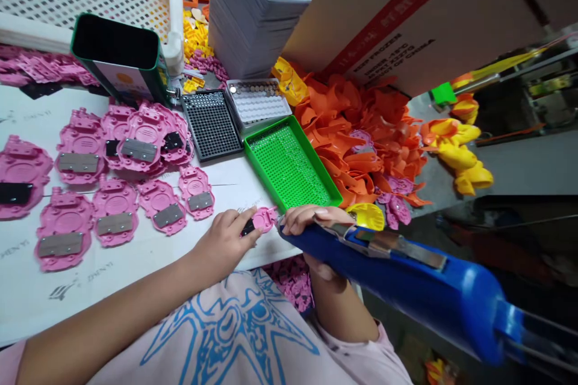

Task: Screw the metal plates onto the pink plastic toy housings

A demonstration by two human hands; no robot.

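My right hand [311, 222] is wrapped round the front end of a blue electric screwdriver [406, 289], whose body slants down to the right. The tip points at a small pink plastic part [264, 219] with a black cover on it. Fingers and thumb of my left hand [230, 237] close round that part at the table's front edge. Just beyond my hands is a green perforated tray [293, 165] with small shiny bits in it. To my left lie several pink plastic shells [115, 213], with grey or black plates screwed on.
A black perforated tray [212, 126] and a white tray [259, 102] of round pieces stand behind. There are also a green bin [120, 66], a tall tray stack [253, 18], orange parts [347, 132], a carton [374, 12] and a yellow cup [368, 215].
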